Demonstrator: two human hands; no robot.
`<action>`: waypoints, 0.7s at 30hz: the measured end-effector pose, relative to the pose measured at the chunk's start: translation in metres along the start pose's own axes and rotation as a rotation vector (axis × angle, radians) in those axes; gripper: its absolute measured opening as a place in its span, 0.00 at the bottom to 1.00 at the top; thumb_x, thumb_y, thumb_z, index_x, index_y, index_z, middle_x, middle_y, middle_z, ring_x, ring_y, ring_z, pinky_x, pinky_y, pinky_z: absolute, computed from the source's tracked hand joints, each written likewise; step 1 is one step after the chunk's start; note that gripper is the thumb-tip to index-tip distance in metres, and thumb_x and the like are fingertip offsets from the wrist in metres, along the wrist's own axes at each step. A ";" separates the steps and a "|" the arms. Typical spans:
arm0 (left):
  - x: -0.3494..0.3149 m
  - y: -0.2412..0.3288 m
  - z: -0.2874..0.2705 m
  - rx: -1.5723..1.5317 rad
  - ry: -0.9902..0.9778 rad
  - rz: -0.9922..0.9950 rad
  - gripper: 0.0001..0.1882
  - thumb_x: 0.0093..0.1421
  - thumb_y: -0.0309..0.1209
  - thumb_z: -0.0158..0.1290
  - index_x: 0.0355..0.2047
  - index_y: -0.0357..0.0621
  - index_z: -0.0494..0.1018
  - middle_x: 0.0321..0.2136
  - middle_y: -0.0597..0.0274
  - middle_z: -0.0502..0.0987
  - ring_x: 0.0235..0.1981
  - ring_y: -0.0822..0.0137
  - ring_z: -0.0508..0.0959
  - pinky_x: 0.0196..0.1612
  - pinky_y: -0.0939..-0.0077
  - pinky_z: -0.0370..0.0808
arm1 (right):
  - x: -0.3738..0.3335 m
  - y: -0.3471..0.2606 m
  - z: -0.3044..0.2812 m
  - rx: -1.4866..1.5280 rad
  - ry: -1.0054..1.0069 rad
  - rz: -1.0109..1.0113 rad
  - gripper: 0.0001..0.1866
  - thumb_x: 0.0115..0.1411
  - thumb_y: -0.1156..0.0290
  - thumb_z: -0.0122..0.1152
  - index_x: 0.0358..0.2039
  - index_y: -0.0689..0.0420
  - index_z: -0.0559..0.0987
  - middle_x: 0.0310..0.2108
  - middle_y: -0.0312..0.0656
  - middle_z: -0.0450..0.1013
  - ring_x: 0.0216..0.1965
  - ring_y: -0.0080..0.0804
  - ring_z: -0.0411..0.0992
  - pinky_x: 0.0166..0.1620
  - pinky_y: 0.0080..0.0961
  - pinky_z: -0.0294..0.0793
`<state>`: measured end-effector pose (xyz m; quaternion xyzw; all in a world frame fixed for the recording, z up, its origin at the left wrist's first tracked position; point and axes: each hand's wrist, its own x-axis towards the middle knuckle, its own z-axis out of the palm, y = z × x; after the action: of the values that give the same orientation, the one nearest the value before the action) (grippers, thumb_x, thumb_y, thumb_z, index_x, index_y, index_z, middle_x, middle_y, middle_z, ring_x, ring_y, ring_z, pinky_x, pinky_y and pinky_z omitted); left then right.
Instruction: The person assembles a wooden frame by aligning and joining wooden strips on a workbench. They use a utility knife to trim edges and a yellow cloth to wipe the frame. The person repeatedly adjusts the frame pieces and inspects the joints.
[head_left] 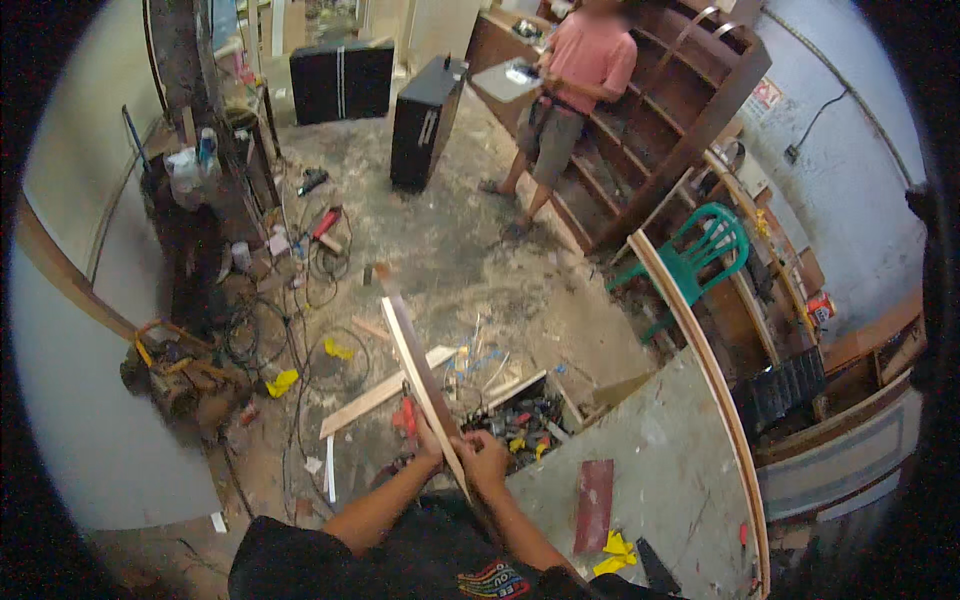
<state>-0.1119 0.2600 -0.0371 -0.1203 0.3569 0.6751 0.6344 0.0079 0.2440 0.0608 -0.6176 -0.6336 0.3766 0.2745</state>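
Note:
A long narrow wooden board (418, 366), pale along one edge and brown on its face, points away from my body at a tilt. On its left side, my left hand (429, 440) is wrapped round it, the fingers partly hidden behind the wood. My right hand (482, 462) is closed at the board's brown side, with bent fingers against it. Below my hands, the near end of the board runs down toward my dark shirt. Just beyond my right hand lies a box of mixed tools (528, 425), with an orange-red object (404, 416) on the floor near my left hand.
A grey-topped workbench (660, 450) with a dark red strip (594, 505) stands at right, beside a green plastic chair (705, 255). Loose planks (365, 405) and cables (290, 390) litter the floor. Another person (575, 90) stands ahead by a brown shelf unit (650, 130), near black cabinets (428, 125).

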 end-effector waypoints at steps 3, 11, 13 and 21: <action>0.007 0.000 0.003 0.009 -0.067 0.269 0.33 0.69 0.63 0.33 0.45 0.47 0.73 0.32 0.63 0.75 0.32 0.60 0.76 0.38 0.62 0.76 | 0.012 0.003 0.001 -0.136 -0.091 0.133 0.21 0.50 0.57 0.78 0.32 0.62 0.84 0.26 0.44 0.81 0.27 0.29 0.78 0.33 0.29 0.76; 0.034 -0.009 -0.012 0.002 -0.033 0.160 0.30 0.69 0.61 0.33 0.41 0.49 0.72 0.28 0.62 0.73 0.28 0.59 0.76 0.31 0.60 0.76 | 0.024 0.008 0.008 -0.078 -0.007 -0.041 0.21 0.50 0.56 0.78 0.32 0.61 0.84 0.26 0.43 0.81 0.27 0.29 0.78 0.33 0.29 0.76; 0.031 -0.008 -0.009 -0.069 -0.038 0.133 0.31 0.69 0.61 0.33 0.39 0.49 0.73 0.24 0.62 0.72 0.25 0.60 0.76 0.29 0.60 0.77 | 0.028 0.009 0.013 -0.127 -0.009 0.016 0.20 0.51 0.57 0.78 0.32 0.62 0.84 0.25 0.43 0.80 0.26 0.28 0.77 0.33 0.28 0.76; 0.021 0.003 -0.014 0.125 -0.099 0.106 0.35 0.66 0.67 0.32 0.36 0.48 0.73 0.26 0.59 0.76 0.24 0.57 0.77 0.29 0.58 0.79 | 0.009 0.032 -0.012 -0.175 0.099 -0.243 0.14 0.53 0.60 0.75 0.30 0.58 0.84 0.28 0.42 0.79 0.31 0.37 0.76 0.37 0.34 0.74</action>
<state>-0.1223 0.2672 -0.0593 -0.0279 0.3725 0.6893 0.6207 0.0357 0.2532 0.0402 -0.5758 -0.7197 0.2529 0.2942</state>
